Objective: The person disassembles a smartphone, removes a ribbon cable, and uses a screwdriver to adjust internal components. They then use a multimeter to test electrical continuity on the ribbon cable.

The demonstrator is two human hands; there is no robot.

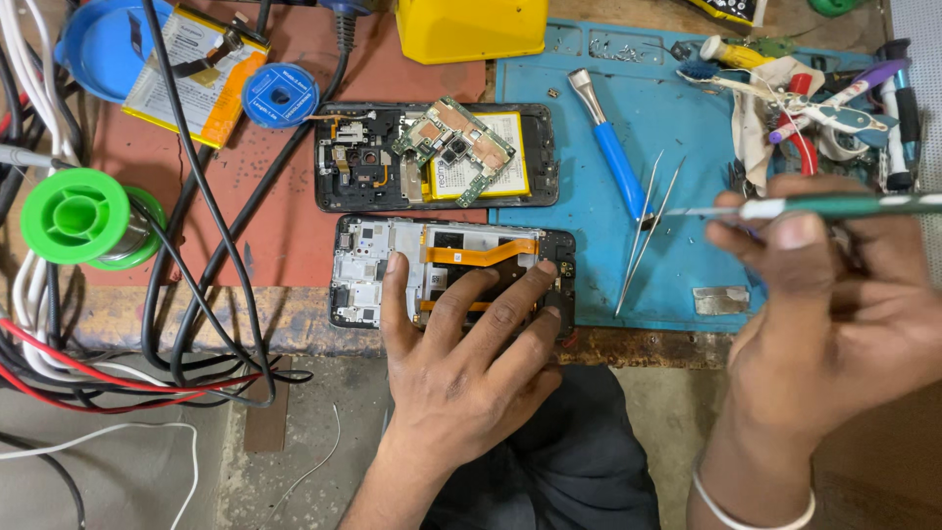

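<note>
A: Where is the phone?

B: Here, at the tabletop edge; it is pinned flat by the open left hand. A green tool is pinched in the closed right hand.

A: Handling?

B: Probably light, stiff, fragile; best gripped by the frame edges. In a second shell a loose board is seen.

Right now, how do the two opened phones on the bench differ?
The near phone lies under the left hand, its fingers spread across it; the far phone lies untouched. The far phone has a loose green circuit board lying askew over a yellow-edged battery; the near phone shows an orange ribbon cable and a silver frame. Both are dark, backless and lie lengthwise, side by side.
</note>
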